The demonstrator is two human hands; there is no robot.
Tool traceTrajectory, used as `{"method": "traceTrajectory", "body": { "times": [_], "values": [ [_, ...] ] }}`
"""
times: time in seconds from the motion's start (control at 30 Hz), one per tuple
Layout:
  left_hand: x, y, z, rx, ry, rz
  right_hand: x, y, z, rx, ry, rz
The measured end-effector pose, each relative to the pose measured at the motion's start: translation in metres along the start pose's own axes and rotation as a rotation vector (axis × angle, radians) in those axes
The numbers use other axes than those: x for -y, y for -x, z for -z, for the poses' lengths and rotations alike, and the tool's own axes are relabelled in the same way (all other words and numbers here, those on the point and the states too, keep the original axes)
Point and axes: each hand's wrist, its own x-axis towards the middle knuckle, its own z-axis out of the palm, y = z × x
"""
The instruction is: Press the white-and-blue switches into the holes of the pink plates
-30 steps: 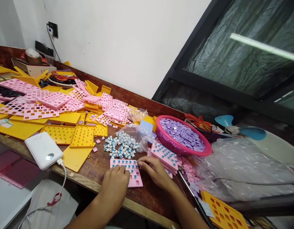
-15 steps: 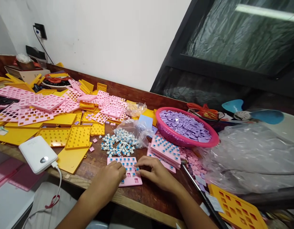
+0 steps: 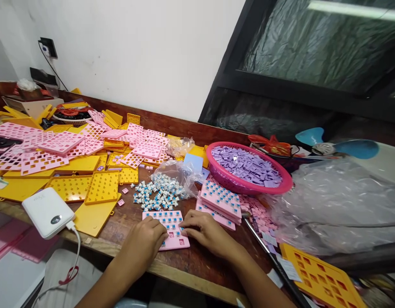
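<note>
Left hand (image 3: 146, 239) slid back, pink plate (image 3: 171, 226) half-hidden

Pink switch plate (image 3: 171, 229) flat at the table's near edge, partly filled with blue-stemmed switches, some sockets empty

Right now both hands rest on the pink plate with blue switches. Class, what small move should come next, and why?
Probably the right hand should reach to the loose switch pile for another piece: the pink plate under the left hand shows empty holes in its near rows, and the pile lies just beyond it.
</note>
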Motion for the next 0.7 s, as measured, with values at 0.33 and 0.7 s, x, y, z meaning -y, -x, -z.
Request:
{"method": "traceTrajectory", "body": {
  "times": [0.33,0.7],
  "values": [
    [-0.019,-0.007,0.014,0.110,-0.126,0.095,0.004,0.003,0.005,-0.014,0.037,-0.016],
    [-0.014,-0.012,0.022,0.091,-0.088,0.001,0.000,0.001,0.000,0.011,0.077,-0.023]
  ]
}}
